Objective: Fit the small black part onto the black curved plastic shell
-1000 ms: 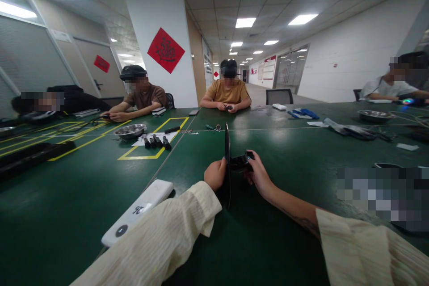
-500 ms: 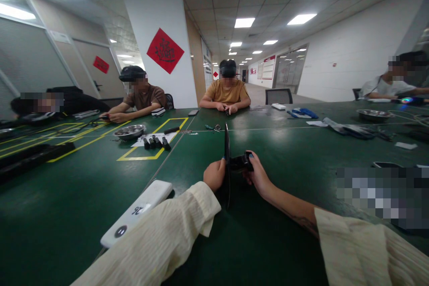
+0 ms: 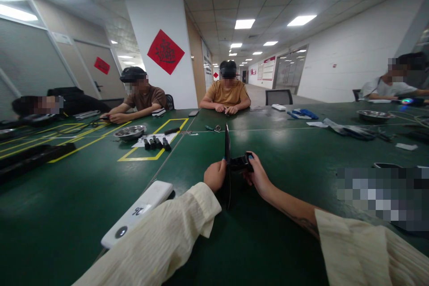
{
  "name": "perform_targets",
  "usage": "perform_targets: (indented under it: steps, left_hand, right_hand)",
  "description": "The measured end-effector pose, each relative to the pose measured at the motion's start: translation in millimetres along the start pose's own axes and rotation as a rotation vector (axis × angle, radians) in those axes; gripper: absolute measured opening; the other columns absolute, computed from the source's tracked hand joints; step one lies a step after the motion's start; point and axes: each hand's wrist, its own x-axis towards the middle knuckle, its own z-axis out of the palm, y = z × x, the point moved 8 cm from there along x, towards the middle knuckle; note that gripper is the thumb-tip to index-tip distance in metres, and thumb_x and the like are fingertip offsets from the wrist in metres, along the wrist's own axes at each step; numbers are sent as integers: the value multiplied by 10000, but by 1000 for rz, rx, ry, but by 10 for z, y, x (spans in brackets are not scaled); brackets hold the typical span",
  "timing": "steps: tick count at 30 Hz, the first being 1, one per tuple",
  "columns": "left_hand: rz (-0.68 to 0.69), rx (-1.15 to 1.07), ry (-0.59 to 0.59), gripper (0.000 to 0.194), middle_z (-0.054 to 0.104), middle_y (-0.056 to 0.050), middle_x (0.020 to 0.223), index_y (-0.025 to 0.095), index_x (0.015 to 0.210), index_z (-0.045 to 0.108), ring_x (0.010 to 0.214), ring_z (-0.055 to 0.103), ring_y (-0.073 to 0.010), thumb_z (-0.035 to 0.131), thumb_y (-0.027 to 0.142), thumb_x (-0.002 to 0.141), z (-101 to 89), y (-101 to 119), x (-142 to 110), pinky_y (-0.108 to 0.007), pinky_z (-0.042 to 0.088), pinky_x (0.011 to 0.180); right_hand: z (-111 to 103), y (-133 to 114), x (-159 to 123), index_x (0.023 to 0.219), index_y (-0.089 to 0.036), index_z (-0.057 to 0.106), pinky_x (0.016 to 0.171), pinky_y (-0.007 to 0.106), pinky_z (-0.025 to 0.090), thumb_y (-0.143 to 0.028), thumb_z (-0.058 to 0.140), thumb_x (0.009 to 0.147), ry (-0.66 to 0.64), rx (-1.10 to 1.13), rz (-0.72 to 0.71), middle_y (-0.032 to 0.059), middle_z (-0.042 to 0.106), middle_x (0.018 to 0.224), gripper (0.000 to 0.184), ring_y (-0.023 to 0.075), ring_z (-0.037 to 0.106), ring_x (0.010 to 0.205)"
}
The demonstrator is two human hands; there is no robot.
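Note:
In the head view, a thin black panel (image 3: 228, 178) stands upright, seen almost edge-on. My left hand (image 3: 215, 175) is closed on its left side, thumb against the panel. On the panel's right side is a small dark boxy part (image 3: 239, 163), reaching across to my right hand (image 3: 258, 174). That hand is closed around the part's outer end, thumb on top and fingers curled underneath. Whether the part is fixed to the panel or only touches it, I cannot tell. A white oblong device (image 3: 137, 214) marked 26 lies left of my left forearm.
Left of centre on the green table (image 3: 187, 170), a metal bowl (image 3: 130, 132) stands near several black cylindrical pieces (image 3: 156, 143). Pliers (image 3: 212, 128) lie ahead of my hands. Gloves (image 3: 348, 128) and another metal bowl (image 3: 374, 116) are on the right. Several people sit around the table.
Both hands keep their hold on the black panel and the boxy part. Apart from a very slight shift of the view, nothing has visibly moved.

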Motion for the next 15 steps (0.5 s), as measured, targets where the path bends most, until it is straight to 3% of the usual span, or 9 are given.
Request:
perform_targets:
  steps: [15]
  left_hand:
    - [-4, 38, -3, 412, 685, -156, 871, 98, 816, 684, 803, 628, -232, 330, 295, 892, -35, 35, -21, -286, 429, 668]
  right_hand:
    - [7, -41, -49, 1218, -259, 364, 335, 159, 226, -463, 431, 788, 31, -6, 31, -46, 498, 595, 480, 94, 459, 417]
